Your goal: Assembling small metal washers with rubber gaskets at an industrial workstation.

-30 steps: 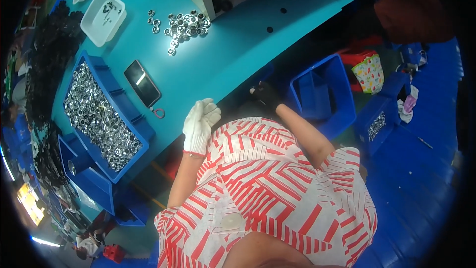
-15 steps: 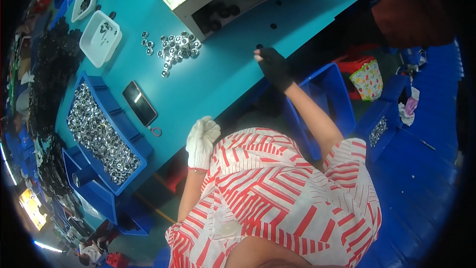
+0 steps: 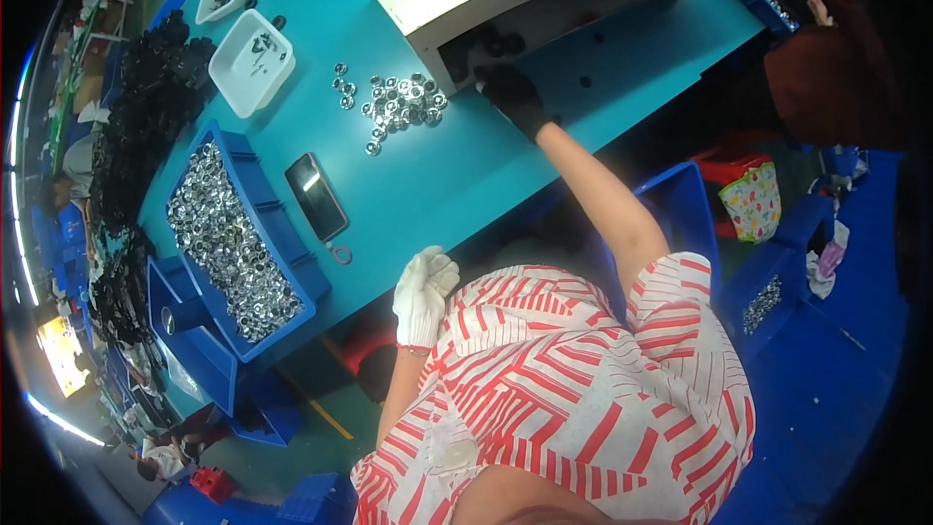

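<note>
My right hand [image 3: 512, 100] wears a black fingerless glove and reaches over the table to the low opening of a cream-coloured housing [image 3: 437, 27]. Dark round parts [image 3: 501, 42] lie in the shadow just beyond its fingers. Against that shadow its finger pose is hard to make out. My left hand [image 3: 424, 294], in a white glove, stays at the table's near edge by my body. Its fingers are curled and pressed together, and whatever they may hold is hidden. A loose group of shiny ring-shaped metal parts [image 3: 403, 102] lies left of my right hand.
A phone [image 3: 316, 196] lies beside a blue bin [image 3: 258, 160] full of shiny parts. Two white trays [image 3: 222, 78] with small dark pieces stand at the back left. Single black parts [image 3: 586, 82] dot the teal table [image 3: 418, 194]. Another person's hand [image 3: 819, 10] shows at the far right.
My right hand has moved left and in, from the table's near side to the housing's opening. The whole view has shifted, while my left hand keeps its place by my body.
</note>
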The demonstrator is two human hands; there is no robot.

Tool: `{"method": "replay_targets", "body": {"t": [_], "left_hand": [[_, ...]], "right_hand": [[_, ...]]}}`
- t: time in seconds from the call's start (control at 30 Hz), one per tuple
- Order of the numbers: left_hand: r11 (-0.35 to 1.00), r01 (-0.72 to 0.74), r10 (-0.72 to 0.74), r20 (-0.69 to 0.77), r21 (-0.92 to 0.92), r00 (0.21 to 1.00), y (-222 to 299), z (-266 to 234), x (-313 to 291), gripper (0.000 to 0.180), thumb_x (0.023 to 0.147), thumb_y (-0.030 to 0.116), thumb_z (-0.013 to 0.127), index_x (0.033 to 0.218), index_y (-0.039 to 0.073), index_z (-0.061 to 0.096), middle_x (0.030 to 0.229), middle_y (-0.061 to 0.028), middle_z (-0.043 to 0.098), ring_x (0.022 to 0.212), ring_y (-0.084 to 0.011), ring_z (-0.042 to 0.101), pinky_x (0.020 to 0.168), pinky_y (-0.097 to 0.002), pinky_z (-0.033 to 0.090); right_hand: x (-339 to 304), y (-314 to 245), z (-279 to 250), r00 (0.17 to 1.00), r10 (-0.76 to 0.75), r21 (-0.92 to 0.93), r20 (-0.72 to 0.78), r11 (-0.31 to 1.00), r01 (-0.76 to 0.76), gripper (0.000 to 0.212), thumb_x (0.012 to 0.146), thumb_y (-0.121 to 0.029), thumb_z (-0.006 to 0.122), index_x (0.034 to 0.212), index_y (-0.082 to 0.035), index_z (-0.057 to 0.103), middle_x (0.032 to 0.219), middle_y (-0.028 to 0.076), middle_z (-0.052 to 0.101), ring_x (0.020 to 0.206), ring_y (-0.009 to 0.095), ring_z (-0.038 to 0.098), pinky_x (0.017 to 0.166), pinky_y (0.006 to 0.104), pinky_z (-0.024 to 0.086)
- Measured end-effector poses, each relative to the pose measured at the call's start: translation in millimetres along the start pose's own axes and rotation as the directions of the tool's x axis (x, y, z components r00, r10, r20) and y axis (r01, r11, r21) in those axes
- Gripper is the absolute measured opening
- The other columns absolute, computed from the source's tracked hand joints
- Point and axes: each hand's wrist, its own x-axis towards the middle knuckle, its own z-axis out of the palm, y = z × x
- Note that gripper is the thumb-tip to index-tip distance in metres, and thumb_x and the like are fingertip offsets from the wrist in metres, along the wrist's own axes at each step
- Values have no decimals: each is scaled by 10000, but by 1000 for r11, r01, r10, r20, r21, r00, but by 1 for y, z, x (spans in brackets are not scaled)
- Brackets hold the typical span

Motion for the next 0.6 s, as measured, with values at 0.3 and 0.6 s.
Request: {"method": "replay_targets", "body": {"t": [0.3,0.6], "left_hand": [[995,23,-39,165,98,986,24,-1,21,387,932,265,537,1164,-44,515,1004,-165,577,857,-263,605,759,-356,514],[996,12,-31,202,93,979,39,-5,17,401,922,278,554,1138,-60,531,960,-151,617,843,-236,628,729,-328,535]], "right_hand": [[-143,-82,-20,789,-113,746,605,-267,-610,319,917,-274,510,1117,-29,551,1002,134,642,725,188,635,616,319,527],[-168,-116,-10,680,-74,663,729,-168,-729,313,894,-234,566,1108,-6,559,946,117,638,726,183,633,636,293,533]]}}
